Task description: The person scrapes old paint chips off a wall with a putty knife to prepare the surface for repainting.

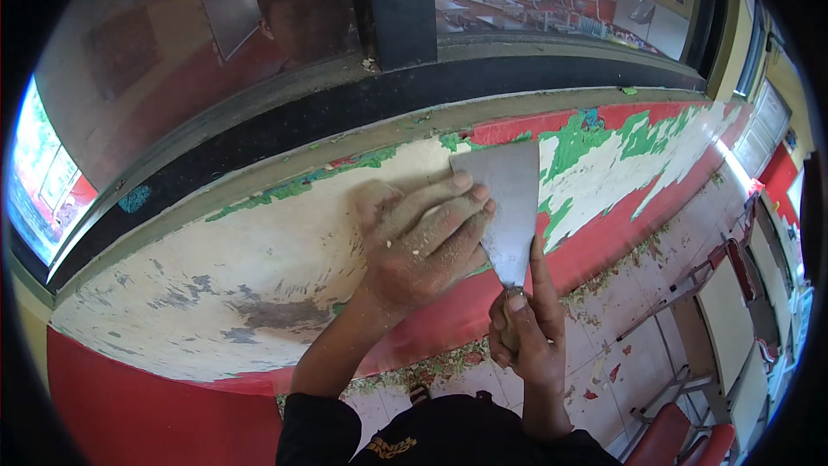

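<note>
A putty knife with a wide metal blade [511, 194] lies against the wall below the window. My right hand [532, 336] is closed around its handle, index finger stretched along the neck. With dusty fingers extended, my left hand [425, 237] rests its fingertips on the blade's left side; its thumb is near the wall. Around the blade, the wall shows bare whitish plaster [250, 293] with patches of green paint [573, 148] and red paint [500, 129]. The blade's upper edge meets the strip of remaining paint under the sill.
A dark window frame [509, 76] and a ledge with paint crumbs run above. Paint flakes [440, 367] litter the tiled floor [638, 380] along the wall's foot. Desks [729, 319] and red chairs [660, 436] stand at the right. Glass panes reflect a person.
</note>
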Demonstrator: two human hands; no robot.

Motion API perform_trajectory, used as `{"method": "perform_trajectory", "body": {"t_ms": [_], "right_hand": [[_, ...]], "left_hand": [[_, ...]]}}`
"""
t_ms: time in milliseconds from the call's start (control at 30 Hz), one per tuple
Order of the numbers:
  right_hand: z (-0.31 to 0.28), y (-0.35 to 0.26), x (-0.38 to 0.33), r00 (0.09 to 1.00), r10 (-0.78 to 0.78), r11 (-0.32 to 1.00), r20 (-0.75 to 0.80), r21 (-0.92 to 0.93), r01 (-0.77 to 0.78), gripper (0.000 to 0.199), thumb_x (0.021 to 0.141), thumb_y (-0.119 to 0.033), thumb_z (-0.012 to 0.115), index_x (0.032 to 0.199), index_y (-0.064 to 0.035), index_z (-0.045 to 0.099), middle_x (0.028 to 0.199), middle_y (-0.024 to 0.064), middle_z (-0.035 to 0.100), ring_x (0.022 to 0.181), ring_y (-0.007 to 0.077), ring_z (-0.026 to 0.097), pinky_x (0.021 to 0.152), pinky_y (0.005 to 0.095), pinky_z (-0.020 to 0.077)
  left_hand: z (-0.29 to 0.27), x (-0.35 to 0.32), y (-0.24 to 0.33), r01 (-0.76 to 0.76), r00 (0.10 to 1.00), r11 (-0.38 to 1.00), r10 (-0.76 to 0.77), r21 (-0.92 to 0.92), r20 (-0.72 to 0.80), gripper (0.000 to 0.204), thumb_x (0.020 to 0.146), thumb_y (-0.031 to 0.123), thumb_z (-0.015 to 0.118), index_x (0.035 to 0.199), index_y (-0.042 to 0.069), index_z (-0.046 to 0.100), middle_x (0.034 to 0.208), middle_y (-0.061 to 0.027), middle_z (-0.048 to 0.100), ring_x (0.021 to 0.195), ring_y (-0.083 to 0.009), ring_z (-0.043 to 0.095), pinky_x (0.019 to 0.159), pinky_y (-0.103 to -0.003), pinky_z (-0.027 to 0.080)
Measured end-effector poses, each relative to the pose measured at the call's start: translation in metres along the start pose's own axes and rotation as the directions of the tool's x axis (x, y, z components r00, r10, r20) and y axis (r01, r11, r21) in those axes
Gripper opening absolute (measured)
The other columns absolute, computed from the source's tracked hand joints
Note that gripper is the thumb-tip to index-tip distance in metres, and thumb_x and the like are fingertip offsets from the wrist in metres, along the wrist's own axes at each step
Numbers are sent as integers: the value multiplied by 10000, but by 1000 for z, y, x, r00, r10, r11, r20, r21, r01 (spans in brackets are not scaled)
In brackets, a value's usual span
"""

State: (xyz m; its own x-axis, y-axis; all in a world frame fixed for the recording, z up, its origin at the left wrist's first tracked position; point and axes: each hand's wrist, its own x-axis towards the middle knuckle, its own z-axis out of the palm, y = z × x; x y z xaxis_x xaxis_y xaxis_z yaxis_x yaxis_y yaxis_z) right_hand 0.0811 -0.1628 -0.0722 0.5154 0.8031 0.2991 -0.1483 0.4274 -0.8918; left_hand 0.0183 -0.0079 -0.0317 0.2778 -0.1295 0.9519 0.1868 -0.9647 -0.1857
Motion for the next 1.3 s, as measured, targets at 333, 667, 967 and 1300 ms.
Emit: {"method": "perform_trajectory", "body": {"t_ms": [333, 667, 967, 1300], "right_hand": [[2, -1, 2, 999, 41, 999, -32, 33, -40, 602, 923, -123, 380, 1430, -105, 57, 624, 30, 413, 383, 35, 308, 313, 182, 315], [0, 1, 2, 1000, 2, 999, -28, 47, 0, 609, 931, -122, 370, 1428, -99, 19, 584, 11, 374, 392, 33, 282, 311, 184, 318], [6, -8, 7, 998, -20, 999, -53, 40, 22, 606, 932, -126, 376, 1428, -97, 29, 632, 26, 392, 392, 38, 286, 315, 184, 320], [-11, 1, -4, 999, 33, 997, -19, 73, -31, 609, 927, -129, 377, 1429, -99, 34, 644, 43, 426, 374, 43, 306, 304, 189, 308]], "left_hand": [[-5, 15, -1, -25, 999, 1000, 25, -15, 45, 127, 625, 150, 708, 744, 152, 662, 869, 90, 615, 900, -74, 592, 693, -311, 329], [-2, 17, -1, -60, 995, 998, 61, -18, 80, 155, 609, 171, 696, 759, 166, 659, 881, 91, 620, 908, -81, 595, 709, -318, 333], [4, 25, -1, -58, 998, 998, 58, -1, -18, 112, 628, 114, 718, 696, 171, 649, 838, 100, 618, 887, -74, 602, 728, -311, 341], [4, 10, 12, -7, 999, 1000, 8, -21, 46, 96, 653, 128, 709, 717, 167, 650, 860, 95, 619, 883, -71, 605, 712, -310, 327]]}}
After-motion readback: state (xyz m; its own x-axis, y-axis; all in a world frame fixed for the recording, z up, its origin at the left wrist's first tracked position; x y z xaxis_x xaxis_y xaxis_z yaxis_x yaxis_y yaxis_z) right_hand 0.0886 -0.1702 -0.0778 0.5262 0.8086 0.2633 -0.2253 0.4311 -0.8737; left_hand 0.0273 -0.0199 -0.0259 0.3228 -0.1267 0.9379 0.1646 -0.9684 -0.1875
